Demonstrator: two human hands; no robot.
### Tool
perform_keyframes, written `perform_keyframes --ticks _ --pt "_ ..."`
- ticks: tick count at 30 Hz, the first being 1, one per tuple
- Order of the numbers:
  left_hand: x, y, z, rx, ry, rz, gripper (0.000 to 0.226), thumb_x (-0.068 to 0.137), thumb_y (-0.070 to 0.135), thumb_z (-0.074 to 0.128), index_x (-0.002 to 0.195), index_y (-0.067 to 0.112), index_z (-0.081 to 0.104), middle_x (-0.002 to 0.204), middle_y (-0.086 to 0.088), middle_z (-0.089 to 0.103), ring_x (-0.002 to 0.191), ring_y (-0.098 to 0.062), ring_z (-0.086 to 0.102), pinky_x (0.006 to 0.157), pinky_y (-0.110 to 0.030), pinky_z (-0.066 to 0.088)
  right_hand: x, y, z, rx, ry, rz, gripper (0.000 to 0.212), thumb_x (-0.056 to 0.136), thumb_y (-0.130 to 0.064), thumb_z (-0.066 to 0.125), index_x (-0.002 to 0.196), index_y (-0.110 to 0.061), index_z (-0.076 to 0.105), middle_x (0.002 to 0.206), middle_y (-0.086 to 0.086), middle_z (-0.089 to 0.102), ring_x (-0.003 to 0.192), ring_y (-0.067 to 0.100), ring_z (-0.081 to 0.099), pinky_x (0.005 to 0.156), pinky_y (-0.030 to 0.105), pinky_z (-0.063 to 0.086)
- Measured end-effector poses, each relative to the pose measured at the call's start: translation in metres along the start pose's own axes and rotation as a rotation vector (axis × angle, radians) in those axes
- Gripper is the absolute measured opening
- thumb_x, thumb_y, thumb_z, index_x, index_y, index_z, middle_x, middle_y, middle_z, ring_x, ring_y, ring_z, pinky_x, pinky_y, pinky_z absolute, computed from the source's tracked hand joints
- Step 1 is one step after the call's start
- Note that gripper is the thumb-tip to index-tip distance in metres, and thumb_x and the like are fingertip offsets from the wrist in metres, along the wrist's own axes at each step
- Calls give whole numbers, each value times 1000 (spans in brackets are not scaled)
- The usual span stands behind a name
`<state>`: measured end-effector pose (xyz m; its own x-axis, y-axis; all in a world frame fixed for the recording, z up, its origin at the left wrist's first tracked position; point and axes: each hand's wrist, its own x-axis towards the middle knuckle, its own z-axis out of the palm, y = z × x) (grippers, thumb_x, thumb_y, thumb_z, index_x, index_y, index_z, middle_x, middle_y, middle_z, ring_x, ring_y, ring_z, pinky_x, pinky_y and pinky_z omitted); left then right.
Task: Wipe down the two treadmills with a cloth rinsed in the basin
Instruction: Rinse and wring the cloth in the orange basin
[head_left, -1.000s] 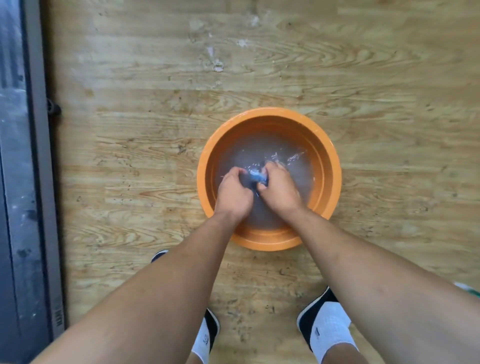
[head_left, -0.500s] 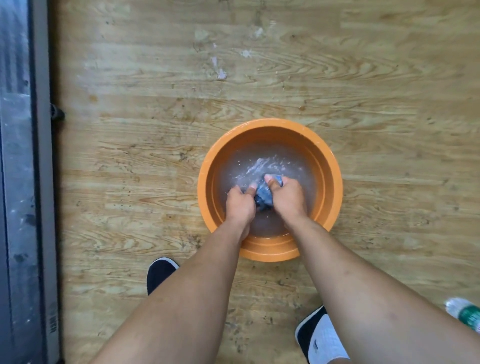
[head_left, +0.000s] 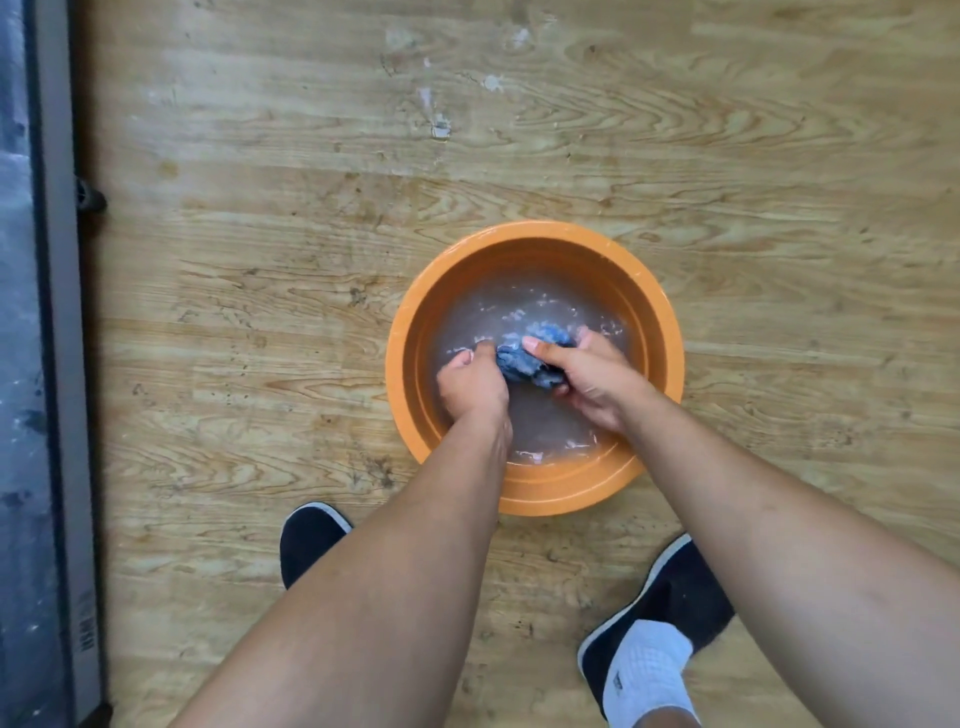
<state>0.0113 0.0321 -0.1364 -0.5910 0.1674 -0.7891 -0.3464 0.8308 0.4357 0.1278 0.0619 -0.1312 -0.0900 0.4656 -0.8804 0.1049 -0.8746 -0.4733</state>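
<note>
An orange basin (head_left: 670, 332) with cloudy water stands on the wooden floor, right of centre. A wet blue cloth (head_left: 524, 361) is bunched up just above the water. My left hand (head_left: 470, 382) grips its left end with curled fingers. My right hand (head_left: 592, 379) holds its right part, thumb laid over the top. Part of the cloth is hidden inside both hands. A treadmill's grey side rail (head_left: 65, 364) and dark belt run along the left edge.
My two feet in dark shoes (head_left: 306, 540) and white socks stand on the floor just before the basin. Bare wooden floor (head_left: 519, 130) with a few white marks stretches beyond the basin and to both sides.
The hands have shifted right and spread a little apart in the basin, and more of the blue cloth shows between them. The camera has tipped, bringing both shoes into view.
</note>
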Motion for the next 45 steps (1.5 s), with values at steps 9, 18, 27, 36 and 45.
perform_keyframes --ticks 9,18,27,36,45 --pt "-3 -10 -7 49 -32 216 57 99 50 68 63 20 35 57 1 36 55 -17 31 61 -37 32 15 -7 8 -433 395 54 51 95 -59 64 99 -8 71 86 9 73 75 28 71 70 32 52" --pt "14 -23 -20 184 -170 218 46 101 57 61 87 14 63 80 -1 70 73 -22 64 77 -54 61 9 -24 -2 -676 159 14 19 95 -30 74 100 -11 71 94 5 73 83 23 68 66 27 48" --pt "2 -23 -23 62 -141 104 65 92 76 59 90 11 66 88 -3 72 82 -20 69 79 -38 58 -2 -7 3 -266 512 -58 26 109 -18 45 118 -11 68 120 16 70 115 38 65 101 40 52" --pt "1 -22 2 248 -319 140 26 103 37 59 113 12 62 102 -9 71 98 -31 69 84 -39 52 -17 12 43 -592 244 -157 30 106 -42 50 104 -13 56 112 17 66 105 33 60 90 45 46" --pt "3 -10 -1 7 -211 149 42 98 43 65 77 7 65 64 -3 60 60 -21 52 58 -33 42 24 -9 50 -565 278 -71 28 93 -23 68 71 -11 56 80 7 64 86 33 65 68 31 39"
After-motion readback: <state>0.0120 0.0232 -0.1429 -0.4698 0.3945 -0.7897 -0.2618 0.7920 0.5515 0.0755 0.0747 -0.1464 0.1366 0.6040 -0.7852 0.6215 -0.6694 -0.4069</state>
